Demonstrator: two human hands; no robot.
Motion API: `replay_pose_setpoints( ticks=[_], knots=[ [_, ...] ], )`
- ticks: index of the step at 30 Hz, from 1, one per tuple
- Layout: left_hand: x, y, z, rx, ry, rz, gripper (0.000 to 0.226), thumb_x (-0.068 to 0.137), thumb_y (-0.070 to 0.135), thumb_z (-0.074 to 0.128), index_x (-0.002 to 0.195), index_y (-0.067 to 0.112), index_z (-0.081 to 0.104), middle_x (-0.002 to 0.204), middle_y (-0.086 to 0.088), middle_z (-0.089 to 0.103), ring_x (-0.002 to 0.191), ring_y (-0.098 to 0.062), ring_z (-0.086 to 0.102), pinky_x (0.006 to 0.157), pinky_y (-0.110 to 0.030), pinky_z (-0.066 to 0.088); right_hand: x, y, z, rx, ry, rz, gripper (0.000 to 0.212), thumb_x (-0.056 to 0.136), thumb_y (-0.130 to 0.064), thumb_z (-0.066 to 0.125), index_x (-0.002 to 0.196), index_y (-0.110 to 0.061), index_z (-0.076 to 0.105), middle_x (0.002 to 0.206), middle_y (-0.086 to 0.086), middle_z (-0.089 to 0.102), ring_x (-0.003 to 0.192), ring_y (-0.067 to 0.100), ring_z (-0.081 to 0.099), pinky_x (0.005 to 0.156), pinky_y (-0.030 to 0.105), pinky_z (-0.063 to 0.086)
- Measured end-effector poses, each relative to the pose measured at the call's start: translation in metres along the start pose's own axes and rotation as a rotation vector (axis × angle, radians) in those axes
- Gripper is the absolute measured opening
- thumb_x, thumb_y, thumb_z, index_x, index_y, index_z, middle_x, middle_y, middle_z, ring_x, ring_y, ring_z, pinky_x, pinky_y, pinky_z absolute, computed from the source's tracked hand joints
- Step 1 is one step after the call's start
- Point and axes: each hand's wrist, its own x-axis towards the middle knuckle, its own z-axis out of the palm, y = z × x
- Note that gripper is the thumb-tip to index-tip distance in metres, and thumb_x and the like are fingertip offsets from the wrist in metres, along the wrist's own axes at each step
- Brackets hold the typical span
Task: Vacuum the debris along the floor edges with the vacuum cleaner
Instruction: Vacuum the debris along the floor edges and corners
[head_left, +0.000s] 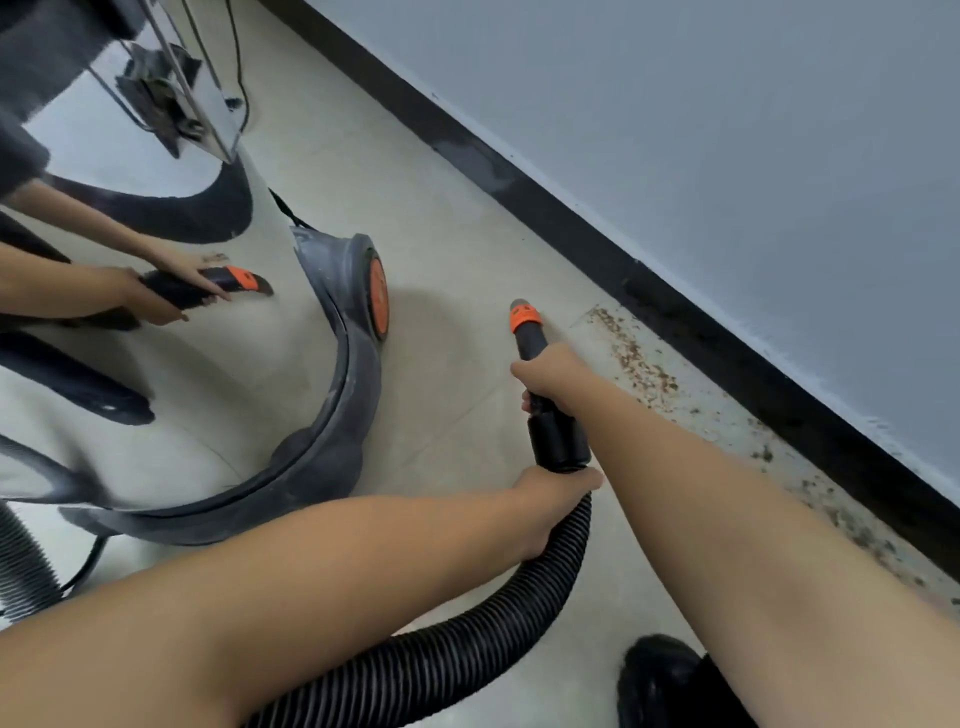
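A black vacuum nozzle (530, 335) with an orange collar points at the pale tiled floor, its tip a short way left of a strip of brown debris (636, 361). My right hand (553, 382) grips the black tube just behind the collar. My left hand (550, 501) grips the ribbed black hose (467, 644) where it joins the tube. The debris runs along the black skirting board (691, 317) toward the lower right.
The vacuum's shiny steel drum (171, 364) with a grey base and an orange wheel (376, 299) stands on the left and mirrors my hands. A grey wall (727, 130) rises above the skirting. A black shoe (665, 680) is at the bottom right. A power cord trails behind the drum.
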Motion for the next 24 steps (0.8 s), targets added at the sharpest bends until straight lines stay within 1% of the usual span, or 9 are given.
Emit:
replay_pose_setpoints(
  ticks=[3, 5, 9, 11, 13, 16, 17, 21, 24],
  knots=[
    [0.004, -0.023, 0.004, 0.097, -0.034, -0.020, 0.024, 0.085, 0.022, 0.071, 0.082, 0.006, 0.054, 0.064, -0.008, 0.051, 0.050, -0.020, 0.051, 0.051, -0.029, 0.047, -0.014, 0.034, -0.005, 0.063, 0.057, 0.034, 0.023, 0.088, -0.012, 0.050, 0.109, -0.007, 0.042, 0.087, 0.017, 0.055, 0.048, 0.024, 0.055, 0.043, 0.026, 0.044],
    [0.006, -0.039, 0.005, 0.171, -0.060, -0.042, 0.026, 0.083, 0.024, 0.074, 0.083, 0.006, 0.055, 0.064, -0.008, 0.052, 0.050, -0.021, 0.052, 0.052, -0.029, 0.048, -0.024, 0.050, -0.005, 0.122, 0.082, 0.046, 0.025, 0.087, -0.013, 0.050, 0.110, -0.008, 0.042, 0.090, 0.016, 0.056, 0.047, 0.023, 0.055, 0.042, 0.026, 0.045],
    [0.013, -0.061, -0.006, 0.274, -0.092, -0.092, 0.028, 0.081, 0.024, 0.075, 0.088, 0.004, 0.056, 0.065, -0.009, 0.053, 0.051, -0.021, 0.053, 0.052, -0.029, 0.049, -0.043, 0.075, 0.002, 0.220, 0.125, 0.057, 0.027, 0.086, -0.015, 0.051, 0.110, -0.010, 0.041, 0.095, 0.015, 0.058, 0.046, 0.020, 0.057, 0.047, 0.028, 0.048],
    [0.010, -0.067, -0.012, 0.325, -0.112, -0.117, 0.024, 0.082, 0.021, 0.071, 0.090, 0.005, 0.055, 0.067, -0.010, 0.052, 0.052, -0.021, 0.053, 0.053, -0.029, 0.049, -0.051, 0.084, 0.005, 0.284, 0.129, 0.064, 0.029, 0.085, -0.016, 0.052, 0.112, -0.010, 0.040, 0.091, 0.016, 0.060, 0.044, 0.019, 0.057, 0.045, 0.024, 0.047],
    [0.009, -0.066, -0.019, 0.392, -0.119, -0.131, 0.018, 0.083, 0.018, 0.067, 0.089, 0.006, 0.054, 0.068, -0.010, 0.052, 0.052, -0.021, 0.053, 0.054, -0.029, 0.048, -0.056, 0.089, 0.004, 0.391, 0.108, 0.067, 0.031, 0.086, -0.015, 0.054, 0.113, -0.010, 0.040, 0.080, 0.014, 0.058, 0.044, 0.019, 0.057, 0.043, 0.023, 0.046],
    [0.007, -0.057, -0.029, 0.461, -0.146, -0.155, 0.018, 0.084, 0.018, 0.065, 0.090, 0.007, 0.052, 0.070, -0.010, 0.052, 0.052, -0.021, 0.053, 0.051, -0.026, 0.048, -0.060, 0.090, 0.003, 0.552, 0.058, 0.058, 0.027, 0.087, -0.012, 0.056, 0.109, -0.012, 0.039, 0.072, 0.014, 0.058, 0.049, 0.024, 0.060, 0.054, 0.033, 0.054],
    [0.007, -0.055, -0.032, 0.475, -0.162, -0.166, 0.018, 0.084, 0.018, 0.065, 0.090, 0.007, 0.052, 0.069, -0.009, 0.052, 0.052, -0.020, 0.053, 0.051, -0.026, 0.048, -0.061, 0.090, 0.004, 0.580, 0.051, 0.053, 0.026, 0.087, -0.011, 0.056, 0.107, -0.012, 0.039, 0.071, 0.014, 0.058, 0.049, 0.024, 0.060, 0.057, 0.035, 0.054],
    [0.001, -0.060, -0.047, 0.502, -0.169, -0.191, 0.017, 0.084, 0.015, 0.065, 0.088, 0.007, 0.051, 0.066, -0.008, 0.051, 0.052, -0.020, 0.052, 0.054, -0.028, 0.049, -0.071, 0.091, 0.022, 0.623, 0.093, 0.069, 0.025, 0.086, -0.011, 0.054, 0.105, -0.013, 0.040, 0.069, 0.011, 0.056, 0.046, 0.021, 0.055, 0.048, 0.029, 0.050],
    [-0.004, -0.073, -0.054, 0.534, -0.156, -0.196, 0.019, 0.082, 0.015, 0.067, 0.089, 0.006, 0.052, 0.066, -0.009, 0.052, 0.052, -0.020, 0.053, 0.054, -0.029, 0.051, -0.081, 0.099, 0.035, 0.635, 0.136, 0.093, 0.023, 0.084, -0.012, 0.054, 0.103, -0.014, 0.041, 0.068, 0.009, 0.056, 0.044, 0.019, 0.055, 0.047, 0.027, 0.048]
  ],
)
